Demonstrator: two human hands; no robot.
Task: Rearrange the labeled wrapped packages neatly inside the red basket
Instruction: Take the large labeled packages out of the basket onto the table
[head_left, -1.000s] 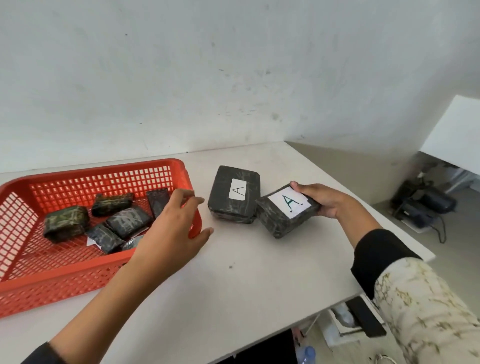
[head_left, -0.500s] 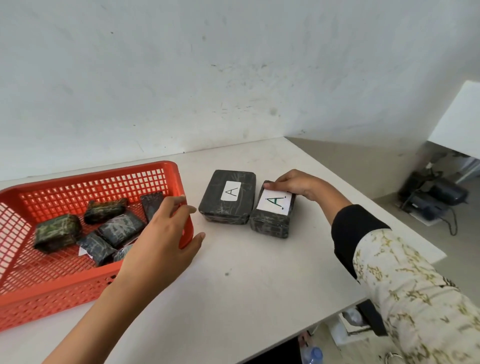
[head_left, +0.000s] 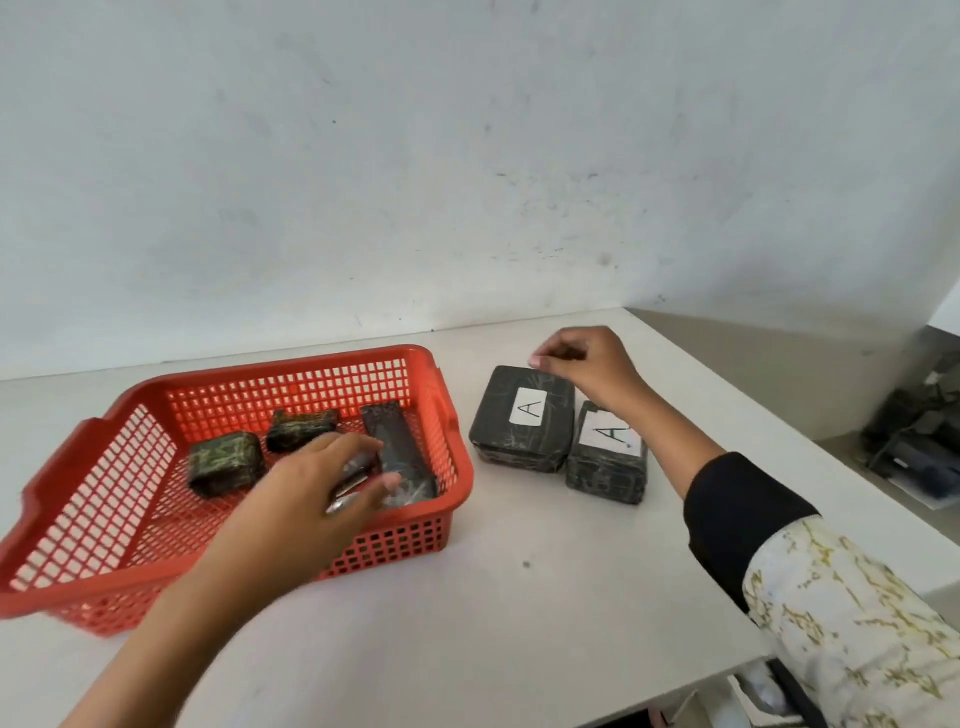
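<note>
1. Red basket (head_left: 285, 366): stands on the white table (head_left: 519, 613), toward 9 o'clock in the view.
2. Basket contents: one green camouflage package (head_left: 223, 460) near the centre, a second camouflage package (head_left: 301, 428) at 1 o'clock of the first, and a long dark package (head_left: 395, 441) along the 3 o'clock wall. Further packages lie partly hidden under the left hand.
3. Left hand (head_left: 311, 483): inside the basket, fingers spread and bent over the hidden packages. It is blurred, so whether it grasps one cannot be told.
4. Large package A (head_left: 522, 415) and small package A (head_left: 608, 452): both on the table at 3 o'clock of the basket, touching side by side, labels up.
5. Right hand (head_left: 587, 369): above the 12 o'clock edge of large package A, clenched, fingers curled against the thumb with nothing visible between them
</note>
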